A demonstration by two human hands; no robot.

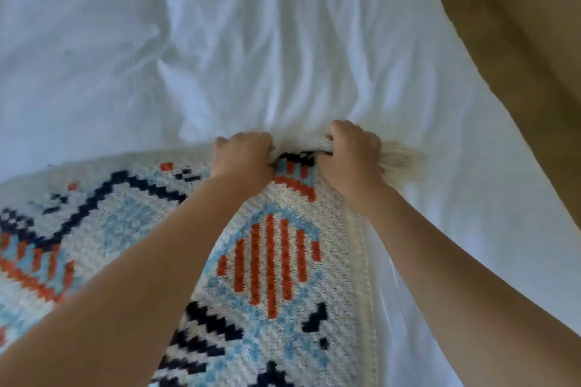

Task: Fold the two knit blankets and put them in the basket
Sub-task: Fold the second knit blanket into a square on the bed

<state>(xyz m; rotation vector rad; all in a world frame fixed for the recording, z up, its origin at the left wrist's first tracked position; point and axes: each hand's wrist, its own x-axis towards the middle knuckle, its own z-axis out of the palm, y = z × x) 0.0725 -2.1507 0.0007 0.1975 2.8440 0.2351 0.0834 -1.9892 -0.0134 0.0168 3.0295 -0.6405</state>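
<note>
Cream yarn with navy, light-blue and orange geometric motifs is making up the knit blanket [276, 261], which is lying spread over the near part of a white bed sheet [220, 41] and filling the lower left and centre of the head view. Both forearms are reaching forward over the blanket to its far edge. The left hand [242, 154] is gripping that edge with its fingers curled down over the fabric, knuckles facing up. The right hand [352, 154] is gripping the same edge just beside it, at the blanket's far right corner, fingers likewise curled round the knit. The two hands are sitting close together but not touching, and a short stretch of patterned fabric is bunching up between them. A cream fringe [402, 157] is sticking out to the right from under the right hand; it is blurred. A plain cream hem [367, 292] is running along the blanket's right side from the right wrist to the bottom of the frame. Beyond the hands the sheet is lying rumpled in long folds. A tan floor [518, 41] is showing past the bed's edge at upper right.
</note>
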